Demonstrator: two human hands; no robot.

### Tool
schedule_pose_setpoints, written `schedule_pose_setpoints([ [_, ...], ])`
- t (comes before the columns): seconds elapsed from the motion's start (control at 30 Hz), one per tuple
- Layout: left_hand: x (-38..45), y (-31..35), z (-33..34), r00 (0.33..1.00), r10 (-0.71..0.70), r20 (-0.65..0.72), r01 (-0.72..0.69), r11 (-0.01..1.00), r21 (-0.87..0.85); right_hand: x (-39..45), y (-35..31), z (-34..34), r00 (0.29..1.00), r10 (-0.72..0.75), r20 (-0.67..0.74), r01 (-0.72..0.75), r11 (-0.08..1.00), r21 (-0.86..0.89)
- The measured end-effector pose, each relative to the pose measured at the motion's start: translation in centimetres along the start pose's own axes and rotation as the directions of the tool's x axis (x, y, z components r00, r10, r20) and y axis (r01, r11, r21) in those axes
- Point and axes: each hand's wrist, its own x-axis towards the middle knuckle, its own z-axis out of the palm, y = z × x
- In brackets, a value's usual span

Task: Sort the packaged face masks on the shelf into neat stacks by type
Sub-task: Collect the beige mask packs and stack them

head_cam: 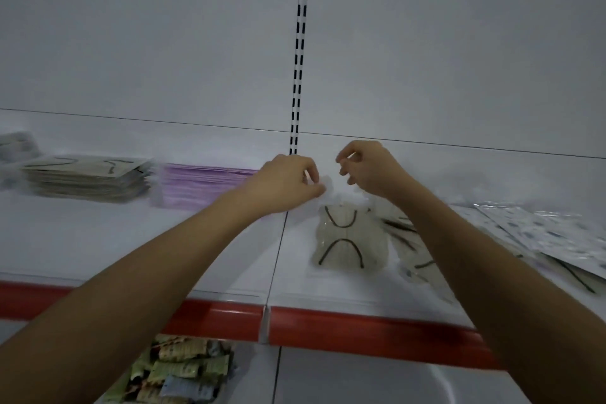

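A pinch grip is kept by the left hand (pixel 288 179) and right hand (pixel 367 170) on the top edge of a beige mask pack (pixel 349 239) at centre frame over the shelf (pixel 131 239), judged light, limp and slippery, so best held by its edge.

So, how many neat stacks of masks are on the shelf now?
2 clear ones: the beige stack at the left and the purple stack beside it. A blurred pile at the far left edge may be a third.
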Motion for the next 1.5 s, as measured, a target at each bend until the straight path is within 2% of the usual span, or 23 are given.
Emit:
schedule_pose_setpoints([
  [0.1, 1.8, 1.6, 3.5, 0.950, -0.185, 0.251, 0.180, 0.983, 0.044, -1.4, 3.2, -2.7, 0.995, 0.083, 0.062, -0.078, 0.994, -0.078],
  [0.2, 3.1, 2.4, 6.5, 0.921, -0.242, 0.304, 0.207, 0.968, 0.142, -2.9, 6.1, -4.8, 0.978, 0.109, 0.179, -0.065, 0.971, -0.232],
  [0.27, 4.0, 3.3, 7.2, 0.913, -0.245, 0.327, 0.212, 0.968, 0.131, -3.4, 7.6, -5.9, 0.974, 0.107, 0.198, -0.047, 0.957, -0.287],
  [0.4, 5.5, 4.5, 7.2, 0.876, -0.292, 0.384, 0.324, 0.946, -0.020, -3.3, 9.5, -6.7, 0.986, 0.085, 0.144, -0.043, 0.961, -0.274],
  [0.47, 5.8, 4.3, 7.4, 0.865, -0.290, 0.409, 0.361, 0.926, -0.107, -3.0, 10.0, -6.4, 0.995, 0.045, 0.086, -0.025, 0.976, -0.215],
  [0.53, 6.3, 3.9, 7.2, 0.890, -0.274, 0.364, 0.381, 0.886, -0.265, -2.4, 10.2, -6.1, 1.000, 0.009, 0.016, -0.006, 0.992, -0.125],
  [0.6, 6.7, 3.6, 6.1, 0.933, -0.254, 0.254, 0.345, 0.831, -0.436, -1.4, 10.1, -6.1, 1.000, 0.010, -0.015, -0.011, 1.000, -0.020],
  [0.67, 7.0, 3.2, 5.3, 0.956, -0.233, 0.178, 0.293, 0.772, -0.564, -0.4, 9.8, -6.2, 0.999, 0.015, 0.029, -0.016, 0.999, 0.032],
  [0.77, 6.7, 1.3, 5.5, 0.938, -0.266, 0.221, 0.345, 0.668, -0.660, 0.4, 9.5, -5.3, 0.974, -0.031, 0.225, 0.045, 0.997, -0.056],
  [0.83, 6.5, 0.2, 5.9, 0.922, -0.287, 0.259, 0.386, 0.676, -0.627, 0.3, 9.5, -3.9, 0.931, 0.009, 0.364, 0.085, 0.967, -0.242],
  [0.93, 6.6, 0.0, 5.3, 0.905, -0.324, 0.278, 0.422, 0.777, -0.468, 0.4, 10.1, -2.2, 0.877, 0.118, 0.465, 0.125, 0.879, -0.460],
  [1.0, 6.7, 0.2, 5.2, 0.886, -0.342, 0.314, 0.443, 0.825, -0.350, 1.0, 10.2, -2.1, 0.880, 0.127, 0.457, 0.134, 0.858, -0.496],
  [1.07, 6.6, 0.4, 5.8, 0.872, -0.325, 0.366, 0.434, 0.859, -0.271, 1.3, 10.5, -1.9, 0.886, 0.099, 0.452, 0.133, 0.881, -0.454],
  [1.1, 6.5, 0.4, 6.3, 0.876, -0.307, 0.373, 0.421, 0.862, -0.281, 1.3, 10.7, -1.8, 0.900, 0.064, 0.431, 0.142, 0.891, -0.431],
  [1.17, 6.4, 0.6, 7.4, 0.902, -0.255, 0.347, 0.395, 0.811, -0.432, 1.3, 11.3, -1.7, 0.943, -0.056, 0.328, 0.170, 0.928, -0.331],
  [1.27, 6.6, 1.1, 8.1, 0.940, -0.184, 0.288, 0.338, 0.615, -0.712, 0.8, 11.6, -2.1, 0.967, -0.236, 0.093, 0.234, 0.972, 0.033],
  [1.3, 6.9, 0.9, 8.1, 0.956, -0.170, 0.239, 0.293, 0.582, -0.758, 0.9, 11.5, -2.6, 0.967, -0.251, 0.034, 0.247, 0.964, 0.096],
  [1.37, 7.3, 0.6, 7.6, 0.978, -0.182, 0.106, 0.196, 0.601, -0.775, 0.9, 11.1, -3.7, 0.968, -0.241, -0.064, 0.248, 0.953, 0.172],
  [1.43, 7.2, 0.6, 6.6, 0.965, -0.255, -0.060, 0.121, 0.638, -0.760, 1.0, 10.9, -5.2, 0.965, -0.191, -0.181, 0.230, 0.946, 0.229],
  [1.5, 6.7, 0.5, 5.7, 0.934, -0.295, -0.203, 0.007, 0.582, -0.813, 0.7, 10.7, -6.8, 0.958, -0.147, -0.246, 0.208, 0.948, 0.241],
])
